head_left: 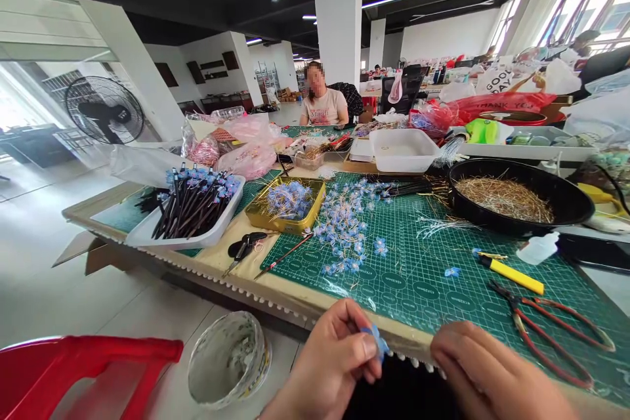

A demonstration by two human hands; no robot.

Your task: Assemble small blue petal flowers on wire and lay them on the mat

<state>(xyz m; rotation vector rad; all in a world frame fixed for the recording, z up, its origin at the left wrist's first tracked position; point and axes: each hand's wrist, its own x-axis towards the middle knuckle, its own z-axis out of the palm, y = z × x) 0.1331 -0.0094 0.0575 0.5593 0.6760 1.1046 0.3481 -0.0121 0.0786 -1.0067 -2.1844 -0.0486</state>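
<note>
My left hand (339, 356) is closed in a pinch on a small blue flower (378, 343), held just off the table's front edge. To its right, my right hand (492, 367) hangs over the same edge with its fingers curled together. Whatever those fingers hold, if anything, is hidden. Beyond both hands a loose heap of blue flowers with thin wire stems (344, 226) lies on the green cutting mat (418, 262). One single flower (380, 247) sits beside the heap. Another blue flower (451, 272) lies farther right. Red-handled pliers (551, 328) rest near my right hand.
A gold tin (253, 216) holds more flowers; a white tray (216, 236) holds dark stems. Scissors (243, 249), a yellow cutter (516, 275) and a black pan of wire pieces (467, 210) are around. A bucket (226, 361) stands below. Someone (325, 105) sits opposite.
</note>
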